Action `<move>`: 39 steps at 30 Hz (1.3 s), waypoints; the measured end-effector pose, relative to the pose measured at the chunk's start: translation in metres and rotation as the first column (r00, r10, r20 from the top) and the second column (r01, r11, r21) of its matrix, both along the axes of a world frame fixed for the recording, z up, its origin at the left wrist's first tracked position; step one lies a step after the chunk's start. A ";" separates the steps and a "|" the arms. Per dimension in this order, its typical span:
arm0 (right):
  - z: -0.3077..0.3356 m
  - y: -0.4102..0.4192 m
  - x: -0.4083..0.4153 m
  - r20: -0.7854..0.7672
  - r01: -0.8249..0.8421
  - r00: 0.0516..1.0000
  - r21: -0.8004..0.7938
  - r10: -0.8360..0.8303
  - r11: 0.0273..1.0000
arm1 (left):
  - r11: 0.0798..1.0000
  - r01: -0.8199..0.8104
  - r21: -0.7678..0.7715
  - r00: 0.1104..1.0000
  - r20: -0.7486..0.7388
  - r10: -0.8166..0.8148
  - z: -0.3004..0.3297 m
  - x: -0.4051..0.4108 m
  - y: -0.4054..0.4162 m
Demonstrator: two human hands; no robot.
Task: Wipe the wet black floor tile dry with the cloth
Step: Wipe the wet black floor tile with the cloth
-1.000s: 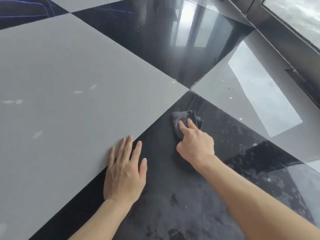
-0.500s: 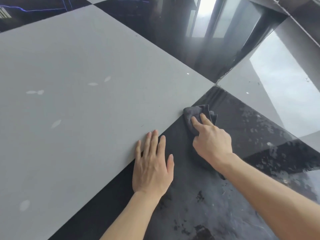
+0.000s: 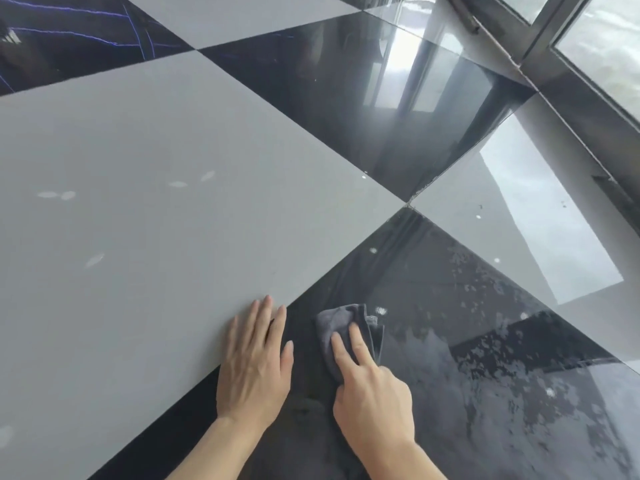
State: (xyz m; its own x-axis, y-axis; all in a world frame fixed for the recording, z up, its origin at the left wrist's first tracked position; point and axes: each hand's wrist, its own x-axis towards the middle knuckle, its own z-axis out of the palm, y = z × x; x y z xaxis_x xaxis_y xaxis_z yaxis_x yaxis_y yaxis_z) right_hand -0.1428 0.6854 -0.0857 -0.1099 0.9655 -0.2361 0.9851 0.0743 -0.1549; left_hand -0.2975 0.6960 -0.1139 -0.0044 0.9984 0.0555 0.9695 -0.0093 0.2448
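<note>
The small crumpled grey cloth (image 3: 346,322) sits on the shiny wet black floor tile (image 3: 485,358), near its left edge. The right hand (image 3: 372,389) presses it down with two straight fingers; the left hand (image 3: 254,362) lies flat and spread, across the edge of the big grey tile (image 3: 156,220). To dry it well, push hard and slide right, over the far wet patches.

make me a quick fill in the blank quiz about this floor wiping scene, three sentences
1. The right hand presses a dark ____ against the black tile.
2. The left hand lies flat, its fingers reaching onto the ____ tile.
3. Patchy water marks lie on the black tile to the ____ of the cloth.

Missing words: cloth; grey; right
</note>
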 end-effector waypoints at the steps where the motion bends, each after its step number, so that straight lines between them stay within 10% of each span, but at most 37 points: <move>1: 0.000 0.004 0.001 0.008 -0.001 1.000 0.006 0.001 1.000 | 1.000 -0.013 -0.005 1.000 -0.012 0.013 -0.001 -0.004 -0.002; 17: 0.002 0.131 0.009 0.003 0.059 0.998 0.022 -0.059 0.998 | 0.998 -0.034 -0.050 0.999 -0.028 0.032 -0.007 -0.009 -0.005; 29: 0.003 0.031 -0.022 -0.060 -0.111 0.992 -0.012 0.110 0.994 | 0.999 0.036 -0.024 0.989 0.144 -0.032 -0.002 -0.015 -0.008; 39: 0.007 -0.038 -0.035 -0.147 -0.148 0.980 -0.107 0.131 0.983 | 1.000 -0.013 -0.014 1.000 0.012 0.013 -0.003 -0.037 -0.054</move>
